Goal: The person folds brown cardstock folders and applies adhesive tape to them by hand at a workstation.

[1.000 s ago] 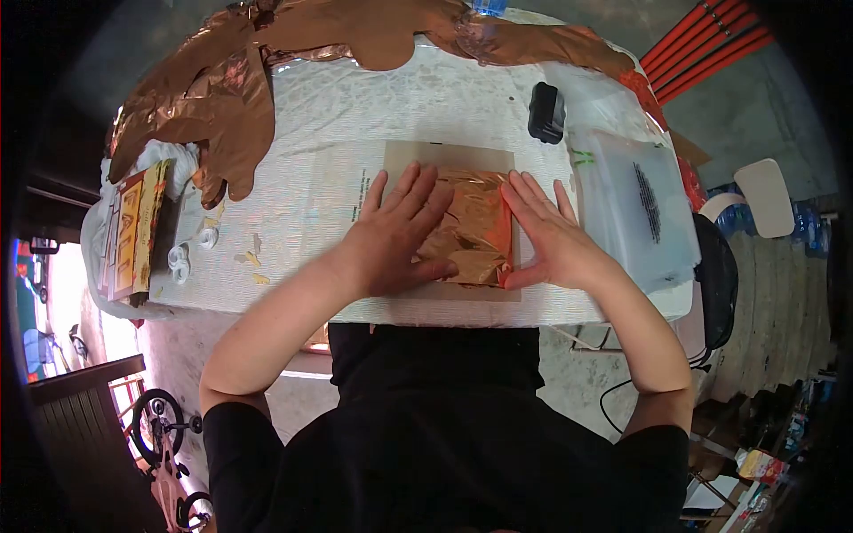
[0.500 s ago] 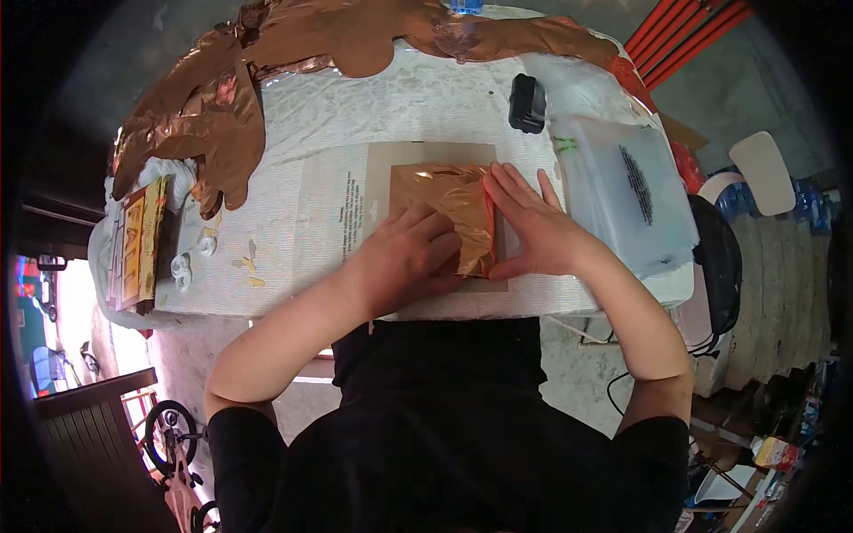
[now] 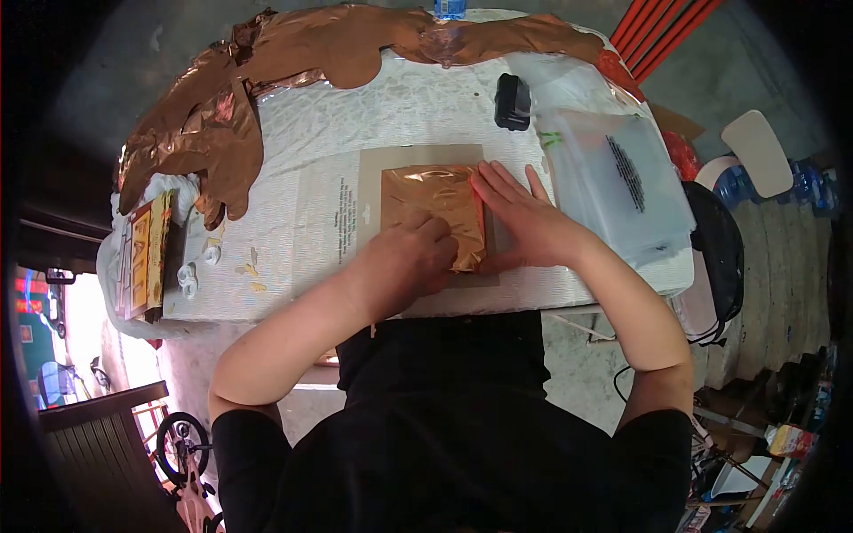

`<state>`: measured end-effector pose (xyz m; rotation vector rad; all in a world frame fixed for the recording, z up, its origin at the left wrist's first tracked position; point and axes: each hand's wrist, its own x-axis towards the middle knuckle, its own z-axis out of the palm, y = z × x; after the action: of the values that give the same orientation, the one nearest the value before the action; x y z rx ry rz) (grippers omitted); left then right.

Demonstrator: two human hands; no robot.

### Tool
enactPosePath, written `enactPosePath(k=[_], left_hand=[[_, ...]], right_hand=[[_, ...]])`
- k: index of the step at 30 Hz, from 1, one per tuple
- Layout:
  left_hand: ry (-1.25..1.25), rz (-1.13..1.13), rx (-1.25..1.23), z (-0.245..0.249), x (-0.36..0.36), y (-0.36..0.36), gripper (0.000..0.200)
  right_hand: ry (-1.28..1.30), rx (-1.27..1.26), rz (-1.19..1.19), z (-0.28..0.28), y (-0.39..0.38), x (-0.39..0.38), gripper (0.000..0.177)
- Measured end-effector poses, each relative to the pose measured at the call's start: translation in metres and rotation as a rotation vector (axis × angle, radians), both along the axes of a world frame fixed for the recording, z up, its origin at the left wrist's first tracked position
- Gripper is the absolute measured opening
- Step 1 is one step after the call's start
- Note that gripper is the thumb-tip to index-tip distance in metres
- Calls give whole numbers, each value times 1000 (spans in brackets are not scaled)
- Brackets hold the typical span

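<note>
A folded square of copper-coloured foil (image 3: 434, 184) lies on a flat grey-brown board (image 3: 370, 182), with an orange-red strip along its right side. My left hand (image 3: 413, 258) rests over the foil's lower left part, its fingers curled and closed; what lies beneath the fingertips is hidden. Along the right edge my right hand (image 3: 538, 226) lies flat with fingers stretched out, the fingertips touching the foil's upper right corner. A clear plastic sleeve with printed text (image 3: 341, 218) shows at the left of the board.
Flat copper foil shapes (image 3: 320, 53) line the far and left table edges. Clear plastic bags (image 3: 595, 178) lie at right, near a black case (image 3: 513, 102). Small white rolls (image 3: 187, 280) and a colourful box (image 3: 147, 258) are at left. A bottle (image 3: 450, 9) stands at the far edge.
The whole view has shifted slightly. Both hands stay on the foil square, with only a small movement of the left fingers.
</note>
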<state>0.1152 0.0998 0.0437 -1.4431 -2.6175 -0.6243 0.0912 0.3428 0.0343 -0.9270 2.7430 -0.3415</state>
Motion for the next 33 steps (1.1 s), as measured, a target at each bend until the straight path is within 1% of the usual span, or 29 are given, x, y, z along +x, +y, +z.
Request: enactPosePath(k=[4,7,9,10,13,15,19,21,25,27,31,33], left_hand=[[-19,42,-71,2,3,4,22],[45,34,-49,-3,5,5,20],[133,37,-90,-6,6,6,21],[134,36,-89,-6,6,6,21],[113,34,-64,-5,5,4,19],[32,12,23,-2,2,2,15],[-28,25,36,-1,1,3,13],[35,41,-84,2,2,8,16],[119,45,-132,4,1,9,18],[-134,1,-71,7,-5,3,20],[-170,-10,-99,14,-7,2,21],[-102,-12,-131,13,-5,6,21]], right_hand=[[1,9,-5,1,0,0,117],[13,-21,3,-1,1,0,117],[-4,-1,-15,2,-1,1,118],[-3,-1,-16,2,-1,1,118],[-3,-9,-11,-1,-1,0,118],[6,-7,-3,-3,0,-1,117],[-1,-10,-7,1,-1,0,118],[-5,8,-13,1,-1,0,118],[0,4,-15,1,-1,0,118],[-1,-2,-8,1,0,0,118],[-3,-11,-3,0,0,0,118],[-5,-1,-12,0,-1,0,118]])
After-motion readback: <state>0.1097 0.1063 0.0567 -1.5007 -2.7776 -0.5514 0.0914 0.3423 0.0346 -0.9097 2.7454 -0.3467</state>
